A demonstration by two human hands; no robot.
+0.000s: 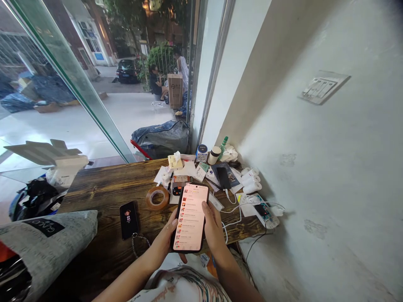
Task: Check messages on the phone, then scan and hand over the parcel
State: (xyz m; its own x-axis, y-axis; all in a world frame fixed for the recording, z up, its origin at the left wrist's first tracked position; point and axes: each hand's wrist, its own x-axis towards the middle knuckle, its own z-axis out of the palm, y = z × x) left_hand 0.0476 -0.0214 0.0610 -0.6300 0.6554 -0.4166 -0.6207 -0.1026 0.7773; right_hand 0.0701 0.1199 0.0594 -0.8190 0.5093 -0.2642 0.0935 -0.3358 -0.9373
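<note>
A smartphone (191, 217) with a lit screen showing a list is held upright over the near edge of a dark wooden table (103, 191). My left hand (165, 241) grips its lower left side from beneath. My right hand (213, 228) holds the right edge, thumb resting on the screen's side. A second black phone (129, 219) lies flat on the table to the left, with a small chain trailing from it. A roll of brown tape (157, 198) lies just beyond it.
Tissues, small cards, jars, paper rolls (251, 180), another phone on a charging cable (223, 178) and a power strip (262, 212) crowd the table's right corner against the wall. A grey mailing bag (47, 243) sits at the left. Beyond the glass, people stand by a cardboard box.
</note>
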